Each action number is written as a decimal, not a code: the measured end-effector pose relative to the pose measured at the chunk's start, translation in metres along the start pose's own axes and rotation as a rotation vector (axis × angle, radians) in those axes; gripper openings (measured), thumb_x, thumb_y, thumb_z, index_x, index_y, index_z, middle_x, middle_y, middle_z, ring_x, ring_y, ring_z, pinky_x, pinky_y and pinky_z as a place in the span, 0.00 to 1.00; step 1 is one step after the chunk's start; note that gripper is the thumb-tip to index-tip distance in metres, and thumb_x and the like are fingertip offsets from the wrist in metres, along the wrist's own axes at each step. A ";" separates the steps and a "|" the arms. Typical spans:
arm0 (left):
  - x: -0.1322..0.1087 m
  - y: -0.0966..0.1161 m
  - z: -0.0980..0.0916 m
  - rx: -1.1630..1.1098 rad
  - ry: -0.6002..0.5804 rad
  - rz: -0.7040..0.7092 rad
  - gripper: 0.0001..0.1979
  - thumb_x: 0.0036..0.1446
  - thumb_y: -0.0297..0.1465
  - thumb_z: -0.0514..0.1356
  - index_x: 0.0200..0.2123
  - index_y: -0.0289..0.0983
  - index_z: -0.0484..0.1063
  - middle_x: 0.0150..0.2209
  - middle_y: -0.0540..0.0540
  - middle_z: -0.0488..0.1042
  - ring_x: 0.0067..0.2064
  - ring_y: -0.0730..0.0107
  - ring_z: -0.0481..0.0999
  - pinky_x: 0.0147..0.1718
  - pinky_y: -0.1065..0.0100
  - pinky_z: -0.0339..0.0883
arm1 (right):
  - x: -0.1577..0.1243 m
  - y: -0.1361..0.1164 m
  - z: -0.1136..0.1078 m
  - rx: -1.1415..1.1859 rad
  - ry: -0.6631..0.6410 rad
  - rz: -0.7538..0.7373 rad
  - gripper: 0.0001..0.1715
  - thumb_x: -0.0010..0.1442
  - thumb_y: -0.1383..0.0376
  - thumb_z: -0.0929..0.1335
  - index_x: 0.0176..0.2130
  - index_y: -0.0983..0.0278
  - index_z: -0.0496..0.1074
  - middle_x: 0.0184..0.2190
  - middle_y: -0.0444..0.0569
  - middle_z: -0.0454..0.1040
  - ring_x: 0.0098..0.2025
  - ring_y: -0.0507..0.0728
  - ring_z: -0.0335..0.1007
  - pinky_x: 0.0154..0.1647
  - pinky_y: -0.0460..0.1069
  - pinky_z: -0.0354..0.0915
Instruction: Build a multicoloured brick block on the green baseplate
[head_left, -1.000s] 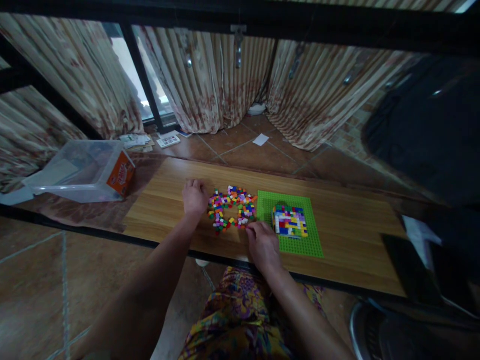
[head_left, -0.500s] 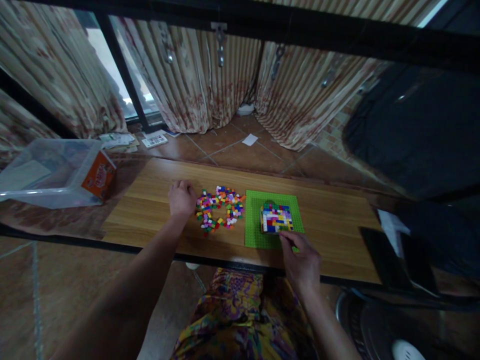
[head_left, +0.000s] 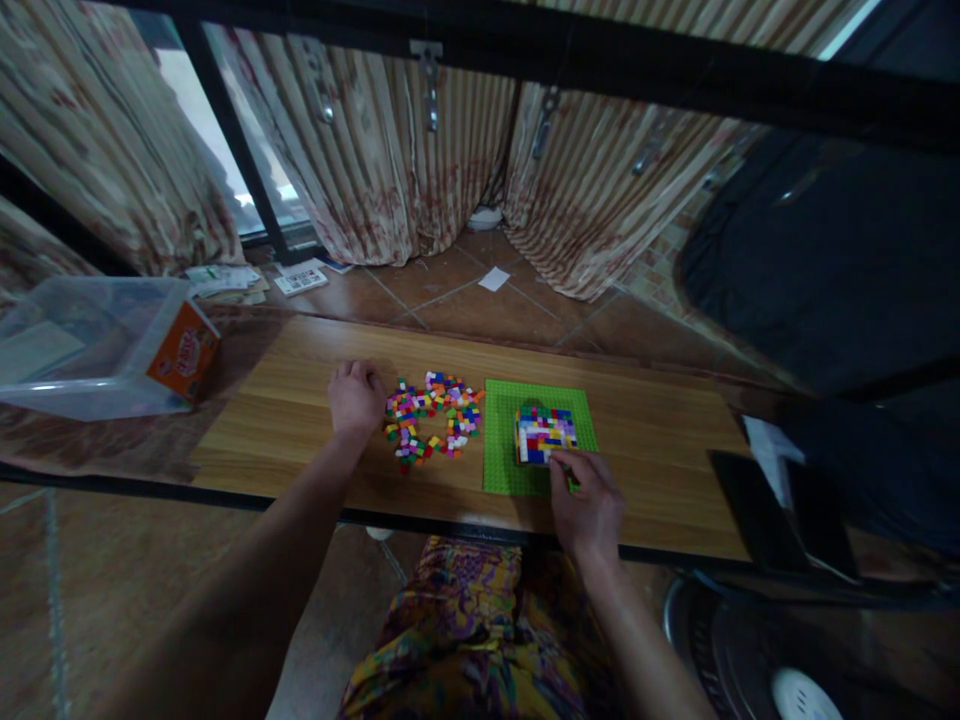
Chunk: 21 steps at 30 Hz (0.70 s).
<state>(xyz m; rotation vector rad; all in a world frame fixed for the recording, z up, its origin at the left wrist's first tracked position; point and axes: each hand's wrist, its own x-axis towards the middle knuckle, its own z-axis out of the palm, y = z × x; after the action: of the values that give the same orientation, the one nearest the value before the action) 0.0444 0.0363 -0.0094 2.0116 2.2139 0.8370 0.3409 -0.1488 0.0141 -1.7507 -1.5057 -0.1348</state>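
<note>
A green studded baseplate (head_left: 501, 460) lies on the wooden tabletop, bearing a low block of multicoloured toy bricks (head_left: 541, 436). At the near right corner of that block is my right hand (head_left: 589, 500), thumb and fingertips pinched together; whatever sits between them is too small or covered to make out. Left of the baseplate, loose toy bricks (head_left: 405, 405) in many colours are spread in a rough ring. My left hand (head_left: 356, 400) rests on the table at the left edge of these bricks, fingers curled in, and their tips are hidden from me.
A clear plastic bin (head_left: 90, 350) with an orange label stands beyond the table's left end. Dark flat objects (head_left: 757, 510) lie at the right end. Behind the tabletop (head_left: 645, 420) are a tiled floor, papers and long curtains (head_left: 360, 150). A dark bar crosses overhead.
My right hand has shifted slightly up toward the brick block's near right corner. The whole view has slid a little left. My left hand stays beside the loose bricks.
</note>
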 end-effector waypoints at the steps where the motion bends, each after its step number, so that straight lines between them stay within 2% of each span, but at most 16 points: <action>1: 0.000 0.000 0.000 0.003 0.001 0.001 0.13 0.57 0.27 0.50 0.38 0.36 0.74 0.41 0.37 0.74 0.47 0.52 0.71 0.49 0.55 0.63 | -0.001 0.000 0.000 0.008 -0.001 0.010 0.12 0.64 0.62 0.66 0.36 0.65 0.78 0.34 0.51 0.77 0.36 0.55 0.73 0.38 0.50 0.70; 15: 0.000 0.002 -0.003 0.021 -0.015 0.006 0.13 0.57 0.28 0.50 0.36 0.36 0.74 0.40 0.37 0.74 0.47 0.51 0.71 0.48 0.54 0.63 | -0.014 0.011 0.001 -0.059 0.061 -0.107 0.12 0.65 0.62 0.66 0.39 0.63 0.80 0.35 0.51 0.77 0.38 0.54 0.73 0.41 0.50 0.71; 21: -0.001 0.003 -0.004 0.027 -0.023 0.011 0.14 0.57 0.28 0.49 0.36 0.36 0.74 0.40 0.36 0.74 0.47 0.50 0.71 0.49 0.54 0.63 | -0.021 0.013 0.007 -0.012 0.075 -0.112 0.12 0.66 0.64 0.66 0.41 0.64 0.80 0.35 0.53 0.78 0.38 0.54 0.74 0.41 0.50 0.72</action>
<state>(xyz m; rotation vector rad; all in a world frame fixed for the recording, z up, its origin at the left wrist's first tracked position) 0.0454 0.0343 -0.0050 2.0363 2.2159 0.7844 0.3433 -0.1607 -0.0085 -1.6519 -1.5511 -0.2644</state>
